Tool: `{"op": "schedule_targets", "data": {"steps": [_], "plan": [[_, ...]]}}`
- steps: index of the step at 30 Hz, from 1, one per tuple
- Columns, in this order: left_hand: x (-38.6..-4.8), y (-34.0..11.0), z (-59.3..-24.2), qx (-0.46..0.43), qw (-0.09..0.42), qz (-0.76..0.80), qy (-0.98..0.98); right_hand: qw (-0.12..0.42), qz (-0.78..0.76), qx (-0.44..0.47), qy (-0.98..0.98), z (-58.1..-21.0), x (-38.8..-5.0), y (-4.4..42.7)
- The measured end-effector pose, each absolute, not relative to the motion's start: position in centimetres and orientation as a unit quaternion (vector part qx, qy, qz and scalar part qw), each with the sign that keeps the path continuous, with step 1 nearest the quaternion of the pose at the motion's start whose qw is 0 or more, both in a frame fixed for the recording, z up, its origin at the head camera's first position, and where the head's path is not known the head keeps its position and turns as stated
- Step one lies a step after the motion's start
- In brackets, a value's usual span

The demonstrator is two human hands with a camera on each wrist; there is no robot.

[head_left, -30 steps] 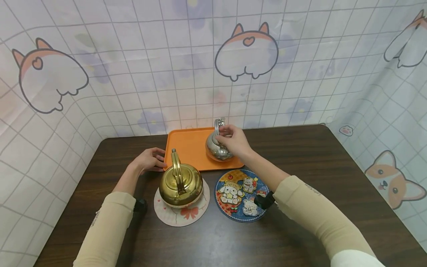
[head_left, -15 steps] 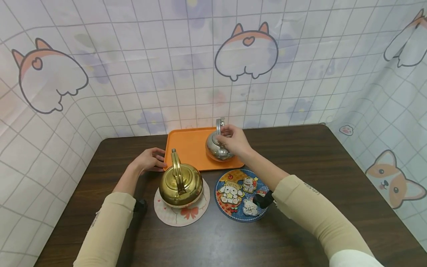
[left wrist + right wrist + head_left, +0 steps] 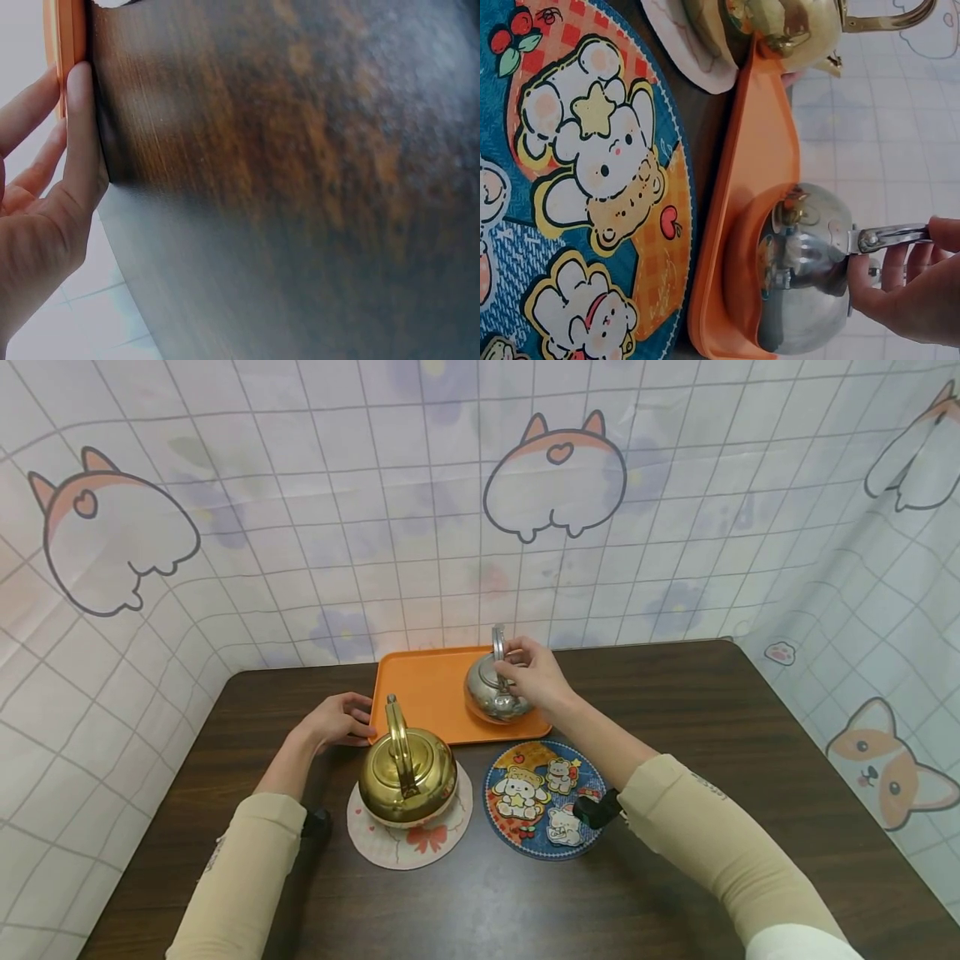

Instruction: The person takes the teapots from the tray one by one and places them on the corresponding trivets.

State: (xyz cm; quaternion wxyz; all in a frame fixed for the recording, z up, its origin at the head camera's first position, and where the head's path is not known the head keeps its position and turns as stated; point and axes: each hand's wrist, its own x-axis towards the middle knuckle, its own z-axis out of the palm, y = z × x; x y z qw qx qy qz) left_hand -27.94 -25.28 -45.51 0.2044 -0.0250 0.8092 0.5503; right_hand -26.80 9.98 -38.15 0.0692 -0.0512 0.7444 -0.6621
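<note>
My right hand [image 3: 538,675] holds the upright handle of a shiny silver kettle [image 3: 486,693], with the thumb low on the handle. The kettle stands at the right end of an orange tray [image 3: 420,685]. In the right wrist view the silver kettle [image 3: 810,292] rests on the tray, and the fingers curl beside its handle [image 3: 892,237]. My left hand [image 3: 337,720] touches the tray's left edge with extended fingers. In the left wrist view the thumb [image 3: 80,97] lies along the tray's side [image 3: 67,34]. A gold kettle [image 3: 408,777] stands in front of the tray, its handle up.
The gold kettle sits on a round pink mat [image 3: 375,839]. To its right, a round blue mat [image 3: 540,843] with cartoon animals lies under my right forearm. A dark wooden table [image 3: 465,910] carries everything. Behind it hangs a white grid-patterned cloth [image 3: 420,510].
My right hand has shifted slightly to the right, with the silver kettle's handle moving the same way. The left hand, tray and gold kettle look unmoved.
</note>
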Motion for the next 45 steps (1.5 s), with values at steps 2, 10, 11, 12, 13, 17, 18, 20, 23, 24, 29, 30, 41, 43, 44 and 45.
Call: {"op": "schedule_targets", "data": {"steps": [2,10,11,12,13,17,18,20,23,24,29,30,41,43,44,45], "plan": [[-28.0,-25.3,-45.6,-0.024,0.205,0.55,0.809,0.071,-0.664,-0.052,0.742,-38.1,-26.8,10.1],[-28.0,-25.3,-45.5,-0.024,0.202,0.552,0.809,0.071,-0.676,-0.059,0.731,-37.8,-26.7,10.6],[-28.0,-25.3,-45.4,-0.025,0.202,0.552,0.808,0.072,-0.678,-0.06,0.729,-37.8,-26.8,10.7],[-28.0,-25.3,-45.4,-0.024,0.203,0.552,0.808,0.073,-0.68,-0.06,0.727,-37.8,-26.8,10.7],[-27.9,-25.3,-45.4,-0.024,0.203,0.552,0.808,0.074,-0.682,-0.06,0.725,-37.8,-26.8,10.8],[-27.9,-25.3,-45.4,-0.026,0.204,0.554,0.807,0.077,-0.685,-0.062,0.722,-37.7,-26.7,11.0],[-27.9,-25.3,-45.3,-0.023,0.204,0.554,0.807,0.077,-0.686,-0.064,0.72,-37.6,-26.7,11.1],[-27.9,-25.2,-45.3,-0.02,0.203,0.554,0.807,0.078,-0.69,-0.066,0.717,-37.5,-26.6,11.2],[-27.8,-25.2,-45.3,-0.017,0.201,0.555,0.807,0.078,-0.69,-0.066,0.717,-37.3,-26.4,11.3],[-27.8,-25.2,-45.2,-0.015,0.201,0.554,0.808,0.078,-0.689,-0.066,0.717,-37.2,-26.3,11.3],[-27.7,-25.2,-45.3,-0.015,0.202,0.557,0.806,0.08,-0.683,-0.065,0.723,-37.0,-26.0,11.6],[-27.7,-25.2,-45.3,-0.015,0.203,0.557,0.805,0.081,-0.683,-0.064,0.723,-37.0,-26.0,11.7],[-27.8,-25.3,-45.5,-0.018,0.202,0.555,0.807,0.085,-0.699,-0.063,0.707,-36.2,-25.1,12.8],[-27.8,-25.2,-45.4,-0.016,0.202,0.555,0.807,0.085,-0.7,-0.063,0.706,-36.2,-25.0,13.0],[-27.7,-25.2,-45.3,-0.015,0.202,0.555,0.807,0.084,-0.702,-0.062,0.704,-36.2,-24.9,13.1],[-27.7,-25.2,-45.3,-0.013,0.202,0.554,0.807,0.084,-0.703,-0.062,0.703,-36.1,-24.8,13.2]]}}
